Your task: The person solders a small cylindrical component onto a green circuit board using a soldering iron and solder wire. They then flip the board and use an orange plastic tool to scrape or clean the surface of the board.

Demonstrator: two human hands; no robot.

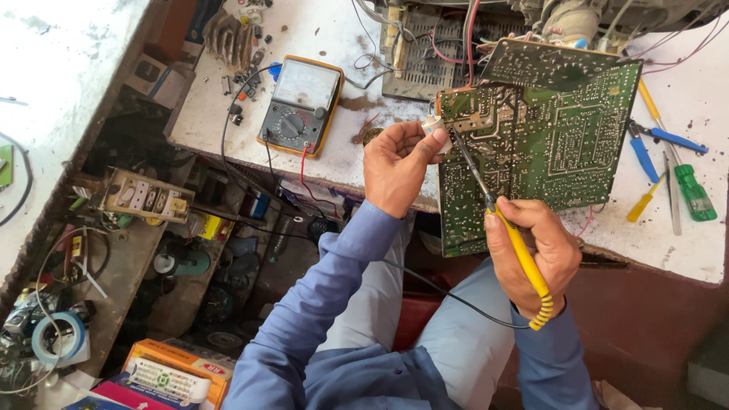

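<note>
Right hand [535, 250] fingers clamped on yellow iron [520, 250], tip on green board [543, 137] propped at tabletop [683, 243] edge. Left hand [395, 163] pinches white part [434, 125] at board's corner. Meter [300, 106] sits left w/ leads. 2 blue tools, 1 green screwdriver [695, 193], 1 yellow to the right. Orange box [182, 364] on floor, bottom left.

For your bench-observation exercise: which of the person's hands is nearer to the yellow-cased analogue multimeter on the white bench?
Left. The left hand is just right of the yellow-cased analogue multimeter; the right hand is farther right and lower.
</note>
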